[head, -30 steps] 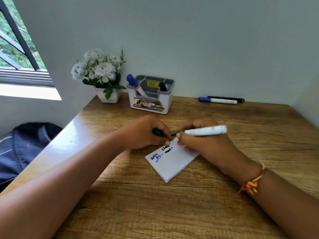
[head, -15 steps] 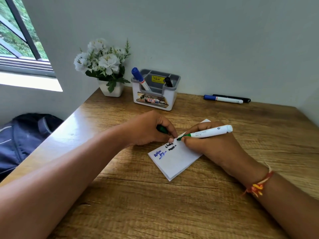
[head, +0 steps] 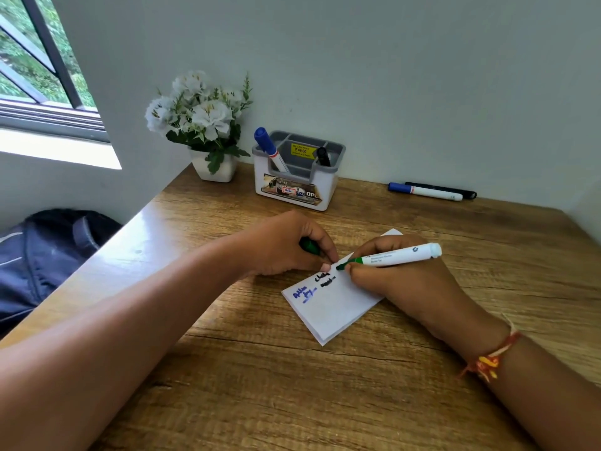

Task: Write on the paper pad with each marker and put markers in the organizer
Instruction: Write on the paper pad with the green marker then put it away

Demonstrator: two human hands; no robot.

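The pad (head: 331, 307) lies flat in the middle of the desk (head: 292, 385), with one corner pointing at the near edge. Blue and black words sit near its left corner. The right hand (head: 406, 281) grips the green marker (head: 393, 258). The marker's tip touches the pad close to its far left edge. The left hand (head: 283, 245) curls around the cap (head: 309, 246), and its fingertips press on that same edge.

The organizer (head: 292, 190) stands at the back edge, by the wall. A blue marker (head: 270, 149) leans in its left slot, and a black marker (head: 323, 156) sticks up on its right side. A loose blue marker (head: 426, 191) and a loose black marker (head: 468, 193) lie side by side along the back edge, toward the right corner. The flower pot (head: 216, 167) sits in the back left corner.

A strip of wood shows between the hands and the organizer, and a wide stretch runs along the near edge. A bag (head: 42, 249) lies down low past the left edge.
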